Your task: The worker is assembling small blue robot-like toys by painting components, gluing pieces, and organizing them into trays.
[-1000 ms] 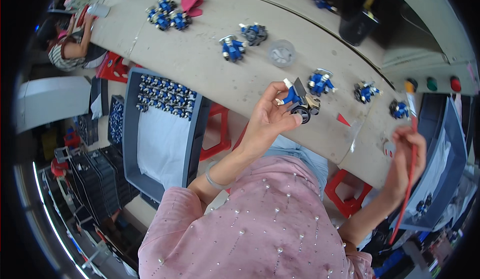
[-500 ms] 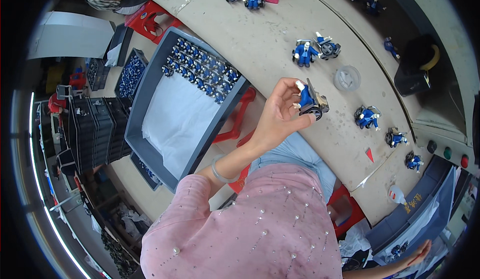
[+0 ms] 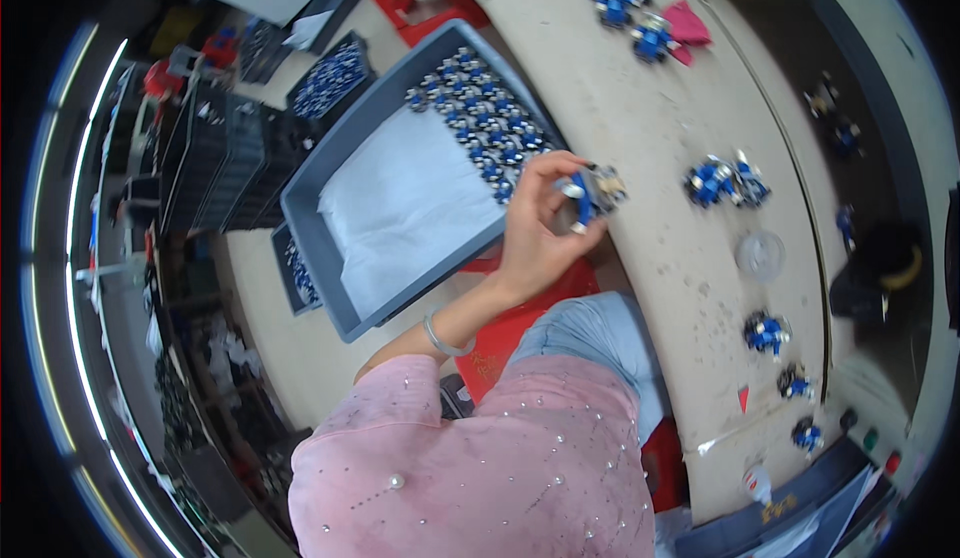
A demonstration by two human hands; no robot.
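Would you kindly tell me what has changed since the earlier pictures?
The left hand has carried its blue wheeled figurine toward the grey bin as the view swung left. The right hand, earlier holding a red-handled brush, has left the view. The left hand's hold and the figurines on the table look unchanged.

Plastic-looking blue figure point(image 3: 582, 210), smooth grey plastic tub point(image 3: 318, 245), matt white liner point(image 3: 408, 203)

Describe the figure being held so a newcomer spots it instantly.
Find the big grey tray, then the pale table to its right. At that table's edge in view, the left hand grips a blue figure. Unlike similar ones nearby, it is held.
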